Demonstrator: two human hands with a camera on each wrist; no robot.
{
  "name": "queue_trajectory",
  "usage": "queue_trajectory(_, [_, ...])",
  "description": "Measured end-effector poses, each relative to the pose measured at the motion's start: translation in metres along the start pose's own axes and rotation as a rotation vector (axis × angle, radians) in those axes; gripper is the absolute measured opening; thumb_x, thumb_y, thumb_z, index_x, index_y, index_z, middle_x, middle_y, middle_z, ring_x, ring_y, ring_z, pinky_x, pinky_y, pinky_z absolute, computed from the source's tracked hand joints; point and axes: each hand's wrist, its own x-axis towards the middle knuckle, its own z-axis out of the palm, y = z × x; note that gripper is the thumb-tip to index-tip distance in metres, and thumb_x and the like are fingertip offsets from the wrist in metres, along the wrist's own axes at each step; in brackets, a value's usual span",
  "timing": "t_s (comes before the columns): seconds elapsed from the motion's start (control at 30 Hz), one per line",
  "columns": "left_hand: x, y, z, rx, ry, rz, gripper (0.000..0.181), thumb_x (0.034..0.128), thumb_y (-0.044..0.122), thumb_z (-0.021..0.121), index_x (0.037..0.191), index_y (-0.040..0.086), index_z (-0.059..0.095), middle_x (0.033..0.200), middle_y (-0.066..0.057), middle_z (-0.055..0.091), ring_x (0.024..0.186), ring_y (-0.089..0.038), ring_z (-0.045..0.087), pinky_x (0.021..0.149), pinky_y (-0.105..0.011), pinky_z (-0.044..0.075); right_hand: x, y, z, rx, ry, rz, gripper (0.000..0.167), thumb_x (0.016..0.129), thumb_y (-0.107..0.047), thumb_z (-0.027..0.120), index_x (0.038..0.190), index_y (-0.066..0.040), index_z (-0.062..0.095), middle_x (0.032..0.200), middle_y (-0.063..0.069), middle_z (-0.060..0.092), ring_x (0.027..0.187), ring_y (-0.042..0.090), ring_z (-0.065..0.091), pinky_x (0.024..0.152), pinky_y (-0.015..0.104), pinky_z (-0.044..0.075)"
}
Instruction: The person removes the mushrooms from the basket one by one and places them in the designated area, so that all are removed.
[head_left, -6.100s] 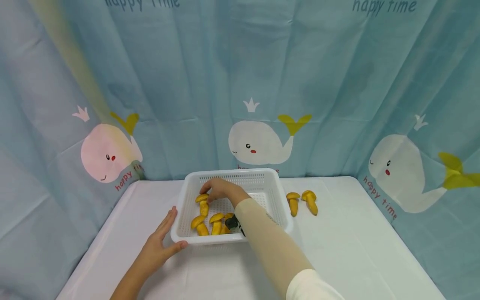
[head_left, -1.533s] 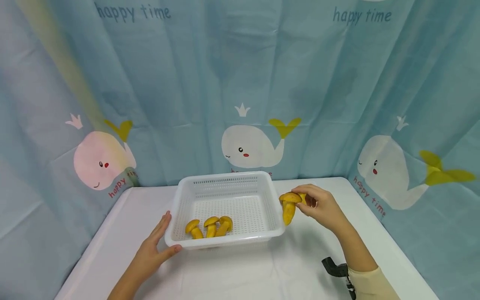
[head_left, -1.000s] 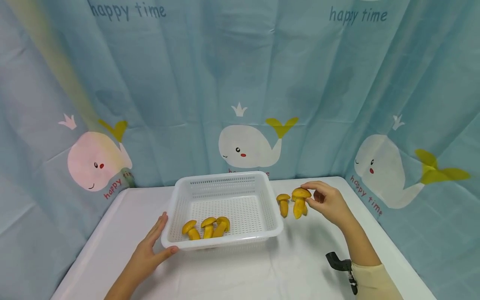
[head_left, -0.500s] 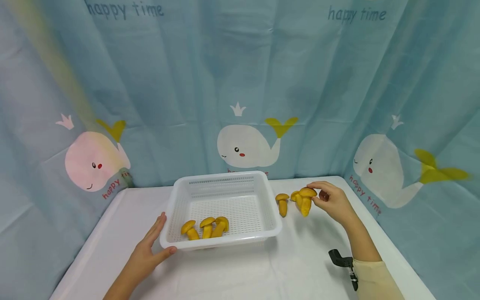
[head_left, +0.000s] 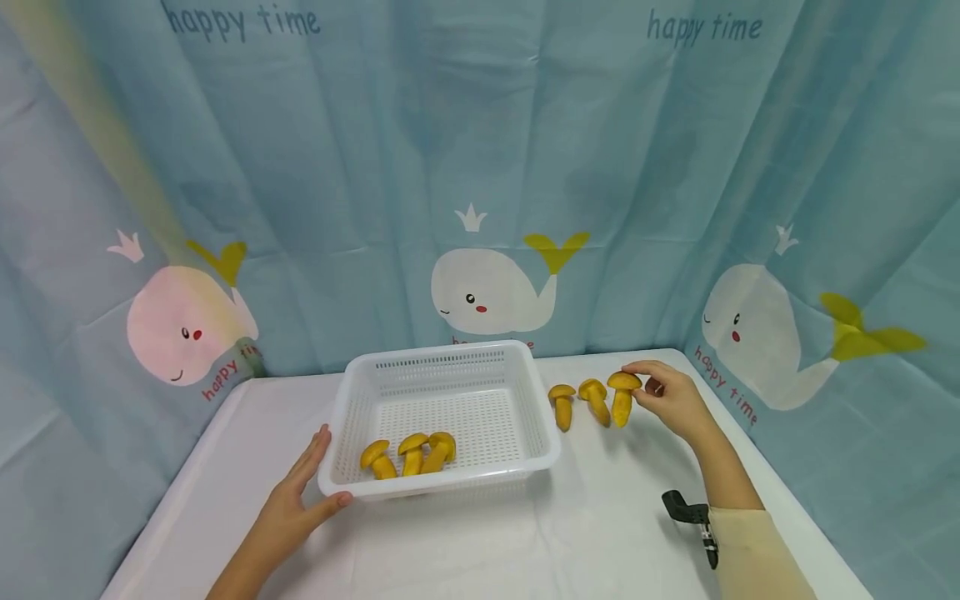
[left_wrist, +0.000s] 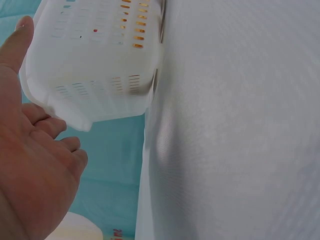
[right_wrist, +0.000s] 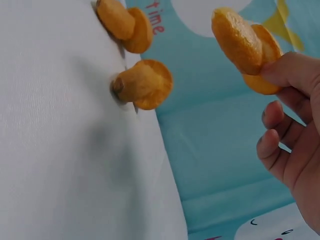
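My right fingers point(right_wrist: 295, 70) are pinching 1 yellow mushroom point(head_left: 622, 402) above the tabletop point(head_left: 615, 500), beside 2 others point(head_left: 563, 411); my left fingers point(head_left: 308, 463) are resting spread against the white basket point(head_left: 450, 481) where 3 more point(head_left: 412, 458) are lying.

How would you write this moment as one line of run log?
left hand: at basket | right hand: pinches yellow mushroom above table | in basket: three mushrooms | on table, beside basket: two mushrooms

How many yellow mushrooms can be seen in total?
6: three mushrooms inside the white basket, along its near wall; two mushrooms on the table, right of the basket; one mushroom pinched by the right hand. The near wall might hide more.
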Motion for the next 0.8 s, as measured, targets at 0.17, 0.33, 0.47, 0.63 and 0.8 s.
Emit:
queue_trajectory(0.17, [0.001,0.002,-0.001,0.003,0.000,-0.010,0.104,0.0863,0.043,0.081,0.165,0.032,0.015,0.172,-0.002,0.010,0.155,-0.047,0.017,0.107,-0.081,0.027,0.011,0.011,0.002,-0.006,-0.031,-0.001,0.035,0.090,0.002,0.072,0.121,-0.013,0.073,0.120,0.007,0.072,0.077,0.017,0.055,0.062,0.021,0.049])
queue_trajectory(0.33, [0.001,0.006,-0.001,0.010,0.001,-0.018,0.105,0.0858,0.044,0.082,0.165,0.028,0.016,0.172,-0.005,0.010,0.154,-0.048,0.018,0.107,-0.081,0.027,0.023,0.023,0.003,-0.030,-0.074,0.003,0.036,0.090,0.004,0.071,0.122,-0.011,0.073,0.124,0.011,0.070,0.078,0.021,0.055,0.060,0.021,0.049])
queue_trajectory(0.47, [-0.001,0.007,-0.002,0.016,0.003,-0.028,0.105,0.0862,0.044,0.081,0.166,0.028,0.015,0.172,-0.006,0.010,0.154,-0.048,0.018,0.107,-0.081,0.027,0.030,0.032,0.003,-0.042,-0.119,0.032,0.035,0.091,0.002,0.071,0.124,-0.011,0.072,0.126,0.013,0.069,0.080,0.024,0.054,0.059,0.022,0.048])
queue_trajectory(0.63, [-0.003,0.004,-0.001,0.002,0.005,-0.013,0.104,0.0862,0.042,0.082,0.166,0.028,0.016,0.172,-0.005,0.010,0.154,-0.048,0.017,0.108,-0.080,0.026,0.031,0.044,0.004,-0.065,-0.164,0.062,0.034,0.092,-0.001,0.070,0.125,-0.010,0.071,0.127,0.014,0.068,0.083,0.022,0.054,0.061,0.023,0.047])
queue_trajectory(0.8, [-0.002,0.001,0.002,0.002,0.012,0.010,0.104,0.0858,0.042,0.082,0.165,0.028,0.017,0.172,-0.005,0.012,0.154,-0.048,0.018,0.107,-0.080,0.027,0.025,0.061,0.006,-0.100,-0.200,0.104,0.036,0.093,0.000,0.069,0.127,-0.011,0.071,0.127,0.011,0.068,0.086,0.022,0.054,0.065,0.024,0.048])
